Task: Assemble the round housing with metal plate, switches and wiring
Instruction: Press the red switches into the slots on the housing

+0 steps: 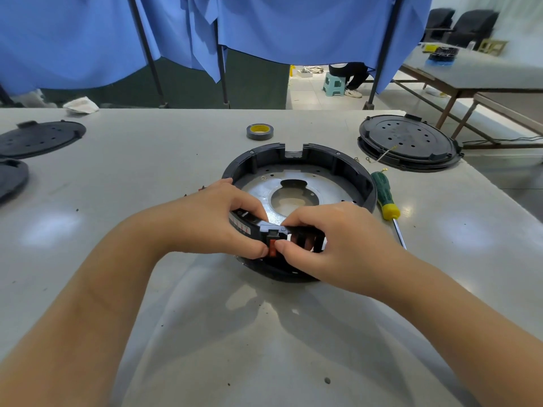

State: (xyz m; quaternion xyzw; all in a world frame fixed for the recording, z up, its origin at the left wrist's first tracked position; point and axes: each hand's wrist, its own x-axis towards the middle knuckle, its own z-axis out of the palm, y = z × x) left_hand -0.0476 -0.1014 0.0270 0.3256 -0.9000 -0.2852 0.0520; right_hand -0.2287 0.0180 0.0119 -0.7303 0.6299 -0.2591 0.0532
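The round black housing (323, 160) lies open side up on the grey table, with a shiny metal plate (329, 186) seated in its bottom. At its near wall sits a small red switch (272, 250) in a black holder. My left hand (217, 218) grips the near-left rim, its thumb pressed beside the switch. My right hand (332, 245) grips the near-right rim with its thumb against the red switch from the right. The near wall is mostly hidden by both hands. A loose yellow wire (382, 155) with ring terminals lies beside the housing at the right.
A green and yellow screwdriver (385, 198) lies right of the housing. A roll of grey tape (259, 131) sits behind it. A black round cover (408, 142) rests at the far right, two more black covers (38, 139) at the far left. Blue curtains hang behind the table.
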